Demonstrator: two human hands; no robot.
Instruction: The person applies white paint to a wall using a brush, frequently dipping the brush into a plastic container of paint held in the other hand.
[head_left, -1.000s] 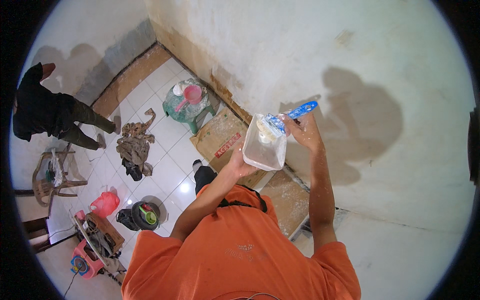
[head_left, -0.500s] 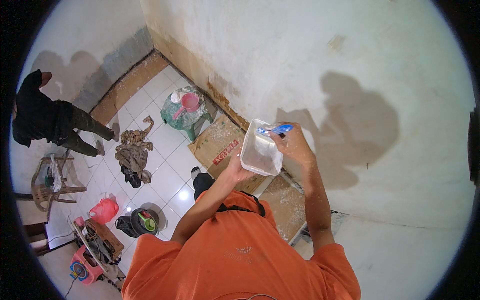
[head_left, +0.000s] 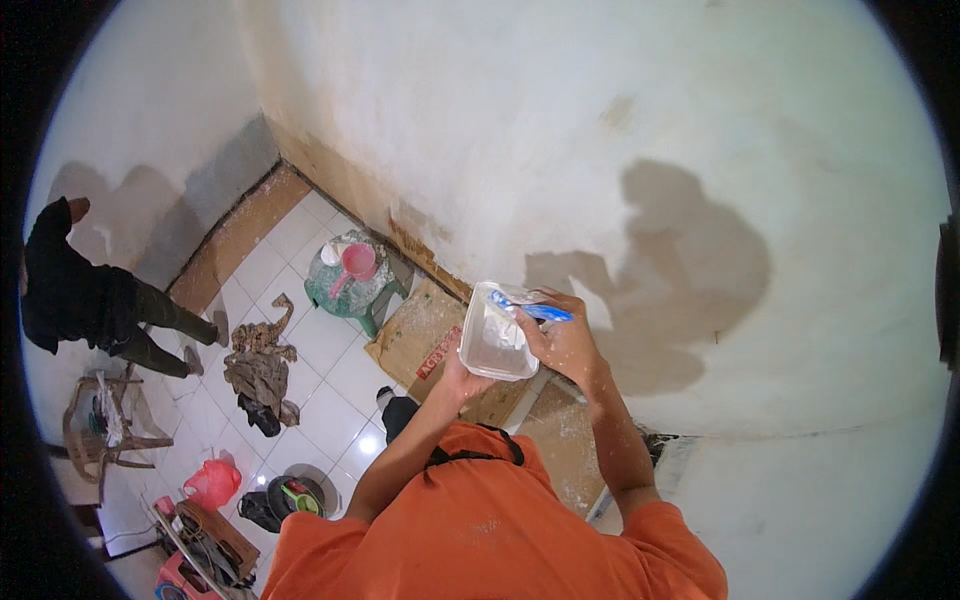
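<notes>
The clear plastic tub (head_left: 497,345) of white filler paste sits in front of the person's chest, close to the white wall (head_left: 620,150), held up from below by the left hand (head_left: 462,375), whose fingers cup its underside and near wall. The right hand (head_left: 566,343) is closed around a blue-handled scraper (head_left: 530,310) whose blade dips over the tub's far rim into the paste. The tub looks light and thin-walled, likely to flex if squeezed, and its sides may be slick with smeared paste, so a broad palm under the base seems the safest hold. Below the tub, a flattened cardboard sheet (head_left: 420,345) lies on the tiled floor (head_left: 320,390); left of it stands a green stool (head_left: 350,290) bearing a pink scoop (head_left: 357,262).
</notes>
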